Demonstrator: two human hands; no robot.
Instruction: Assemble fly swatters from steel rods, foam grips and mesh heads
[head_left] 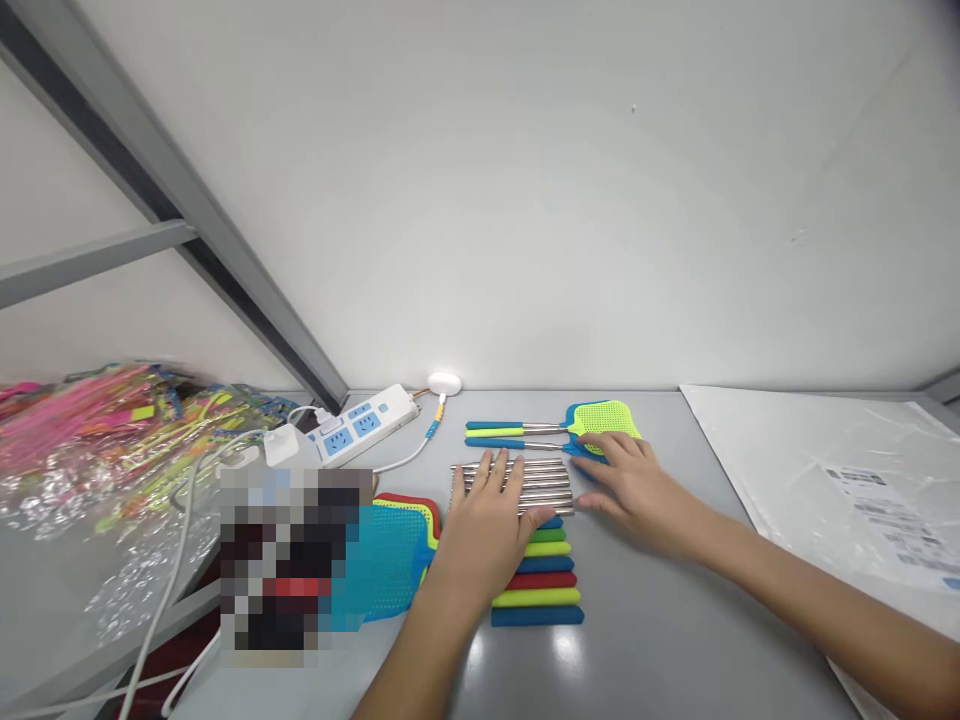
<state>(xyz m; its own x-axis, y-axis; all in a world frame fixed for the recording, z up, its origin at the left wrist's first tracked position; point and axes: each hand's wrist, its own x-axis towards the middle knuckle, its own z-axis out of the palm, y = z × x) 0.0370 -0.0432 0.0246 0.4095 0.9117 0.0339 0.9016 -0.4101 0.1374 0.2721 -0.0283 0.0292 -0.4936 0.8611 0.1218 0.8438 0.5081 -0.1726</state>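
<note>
From my remote view, the silver metal rods (551, 490) lie side by side on the grey table (645, 640), their long axis running left to right. My left hand (480, 525) is nearer: it rests across their left part, fingers unclenched and spread, pointing away from me and square to the rods. My right hand (634, 490) is just off their right ends, its fingers loosely parted over the lower edge of the yellow-green and blue swatter heads (602, 418); I see no closed grip in either.

Those heads sit on thin metal shafts with blue and yellow-green handles pointing left, parallel to the rods and just beyond them. On my side of the rods is a row of coloured handles (536, 615), and left of my left hand lie stacked mesh swatter heads (390, 560).

Far left, clear plastic bags (82, 420) hold pink, yellow and green items. What the white plastic bag (750, 440) at right holds, I cannot tell.
</note>
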